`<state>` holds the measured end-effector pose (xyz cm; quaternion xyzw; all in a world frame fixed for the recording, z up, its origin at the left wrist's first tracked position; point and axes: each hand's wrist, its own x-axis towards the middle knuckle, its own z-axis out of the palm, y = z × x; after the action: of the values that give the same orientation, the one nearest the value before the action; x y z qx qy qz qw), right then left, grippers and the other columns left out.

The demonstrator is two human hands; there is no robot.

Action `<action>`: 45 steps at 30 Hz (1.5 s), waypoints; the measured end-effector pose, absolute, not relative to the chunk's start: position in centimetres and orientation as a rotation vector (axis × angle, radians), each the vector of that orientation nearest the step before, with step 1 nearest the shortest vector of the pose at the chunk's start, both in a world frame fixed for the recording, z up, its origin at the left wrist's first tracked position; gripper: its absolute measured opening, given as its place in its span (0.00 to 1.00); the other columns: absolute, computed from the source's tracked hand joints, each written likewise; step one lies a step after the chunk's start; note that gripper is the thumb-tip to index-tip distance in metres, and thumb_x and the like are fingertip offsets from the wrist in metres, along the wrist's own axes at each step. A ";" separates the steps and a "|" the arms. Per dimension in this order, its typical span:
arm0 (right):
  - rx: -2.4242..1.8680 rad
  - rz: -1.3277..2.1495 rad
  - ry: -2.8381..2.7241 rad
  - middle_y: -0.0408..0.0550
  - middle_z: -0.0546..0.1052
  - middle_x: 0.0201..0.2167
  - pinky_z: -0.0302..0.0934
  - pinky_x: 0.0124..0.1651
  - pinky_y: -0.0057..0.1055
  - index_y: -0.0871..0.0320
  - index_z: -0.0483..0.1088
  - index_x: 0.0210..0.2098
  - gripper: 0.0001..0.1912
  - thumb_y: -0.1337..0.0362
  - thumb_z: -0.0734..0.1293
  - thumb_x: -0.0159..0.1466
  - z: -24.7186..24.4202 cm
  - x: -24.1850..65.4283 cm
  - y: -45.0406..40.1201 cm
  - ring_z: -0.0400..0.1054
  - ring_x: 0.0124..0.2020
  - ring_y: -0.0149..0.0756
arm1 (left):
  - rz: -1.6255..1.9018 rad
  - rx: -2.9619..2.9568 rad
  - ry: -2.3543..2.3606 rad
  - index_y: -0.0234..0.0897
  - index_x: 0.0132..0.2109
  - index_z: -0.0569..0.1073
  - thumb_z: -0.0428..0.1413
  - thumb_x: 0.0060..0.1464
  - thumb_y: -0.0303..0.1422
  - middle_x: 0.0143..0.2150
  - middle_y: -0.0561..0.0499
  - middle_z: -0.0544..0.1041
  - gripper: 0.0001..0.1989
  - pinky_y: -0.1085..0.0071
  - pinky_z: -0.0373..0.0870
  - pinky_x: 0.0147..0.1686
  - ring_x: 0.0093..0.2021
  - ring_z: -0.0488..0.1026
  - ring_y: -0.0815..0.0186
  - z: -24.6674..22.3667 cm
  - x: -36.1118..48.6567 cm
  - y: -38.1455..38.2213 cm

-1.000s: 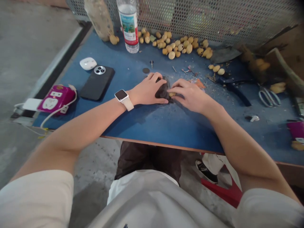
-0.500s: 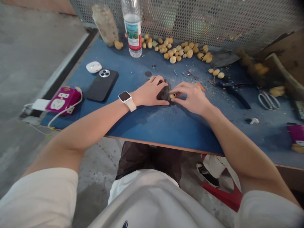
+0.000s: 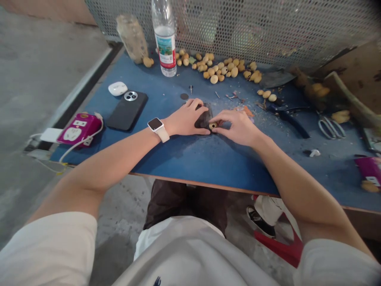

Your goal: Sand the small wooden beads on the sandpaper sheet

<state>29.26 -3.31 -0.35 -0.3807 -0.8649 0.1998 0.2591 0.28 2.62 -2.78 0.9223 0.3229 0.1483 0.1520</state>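
Note:
My left hand (image 3: 190,118) lies with its fingers spread over a dark flat piece (image 3: 204,116) on the blue table, pressing on it. Between the thumb and fingers of my right hand (image 3: 235,126) is a small tan gourd (image 3: 212,126) with a dark hole in it, held against the dark piece's right edge. A round dark disc (image 3: 184,96) and a small metal bit (image 3: 191,89) lie just beyond my left hand. Many similar gourds (image 3: 220,71) are heaped along the back of the table.
A water bottle (image 3: 165,49) and a clouded jar (image 3: 132,39) stand at the back left. A phone (image 3: 126,113), white case (image 3: 117,88) and purple power strip (image 3: 80,128) lie left. Pliers (image 3: 293,122) and scissors (image 3: 331,127) are right. Someone's shoe (image 3: 260,222) shows below.
The view has shifted slightly. The gourd in my right hand has turned, so its dark hole shows more clearly. My left hand keeps its place on the dark piece.

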 end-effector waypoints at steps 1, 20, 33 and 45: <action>-1.019 0.571 -2.359 0.52 0.92 0.48 0.80 0.56 0.52 0.49 0.91 0.53 0.10 0.60 0.79 0.74 -0.2 29.4 -3.3 0.85 0.42 0.51 | 0.425 2.653 0.932 0.36 0.81 0.75 0.68 0.68 0.67 0.80 0.25 0.71 0.50 0.30 0.63 0.84 0.82 0.66 0.26 -2.8 0.3 2.6; -1.056 0.575 -2.309 0.52 0.92 0.49 0.78 0.56 0.52 0.48 0.93 0.52 0.10 0.55 0.79 0.75 -0.9 29.3 -2.1 0.85 0.42 0.51 | 0.407 2.658 0.929 0.36 0.82 0.73 0.65 0.69 0.70 0.81 0.26 0.70 0.52 0.30 0.64 0.83 0.84 0.64 0.25 -3.1 0.1 2.8; -1.135 0.511 -2.277 0.53 0.91 0.46 0.74 0.57 0.51 0.50 0.92 0.51 0.10 0.57 0.78 0.76 -1.1 28.5 -1.6 0.83 0.44 0.51 | 0.383 2.678 0.929 0.33 0.82 0.74 0.66 0.70 0.68 0.80 0.24 0.70 0.51 0.30 0.63 0.84 0.83 0.65 0.25 -2.7 0.1 2.7; -1.198 0.339 -2.318 0.54 0.87 0.42 0.74 0.59 0.54 0.48 0.87 0.48 0.09 0.51 0.76 0.79 -1.3 28.1 -1.5 0.81 0.48 0.56 | 0.424 2.675 0.916 0.33 0.80 0.75 0.66 0.70 0.67 0.80 0.23 0.71 0.50 0.29 0.63 0.83 0.82 0.66 0.25 -3.0 0.3 2.6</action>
<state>28.08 -1.55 -1.35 -0.4407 -0.8524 0.1246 0.2523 0.35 2.62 -2.99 0.9263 0.3172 0.1469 0.1406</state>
